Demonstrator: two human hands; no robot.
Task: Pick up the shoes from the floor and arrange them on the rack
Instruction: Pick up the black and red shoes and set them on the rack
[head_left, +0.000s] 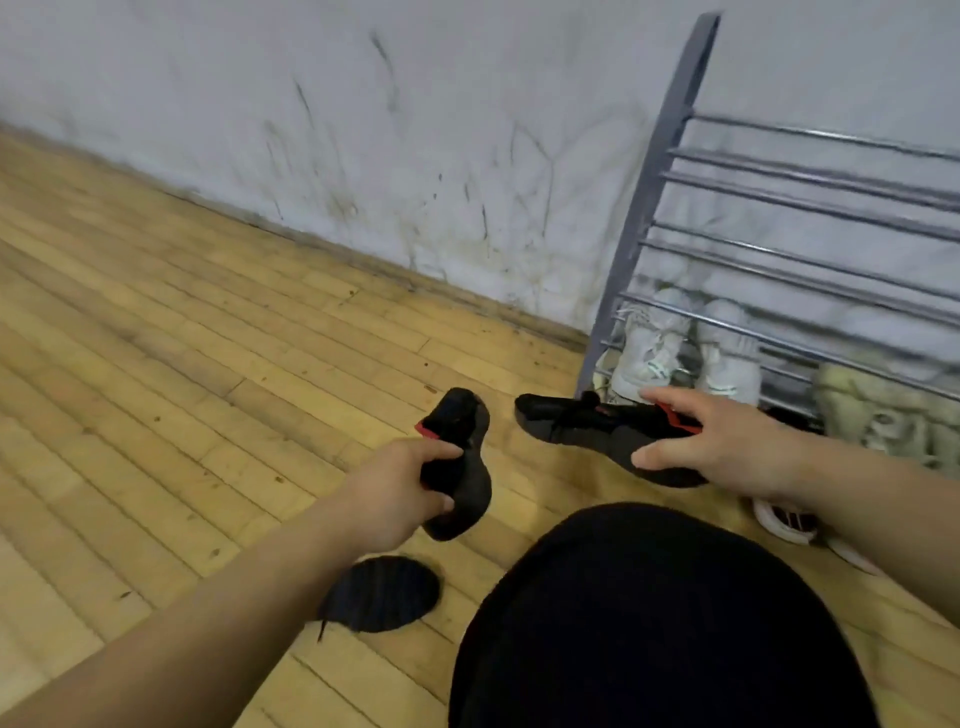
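Observation:
My left hand grips a black shoe with red trim, held above the wooden floor. My right hand holds the matching black shoe by its heel end, its toe pointing left, just in front of the grey metal shoe rack. A pair of white sneakers sits on the rack's lowest bars, and a beige shoe lies at its right. Another dark shoe lies on the floor under my left forearm.
A white and red sneaker lies on the floor under my right forearm. My dark-clothed knee fills the lower middle. A scuffed white wall runs behind the rack. Bare wooden floor stretches to the left.

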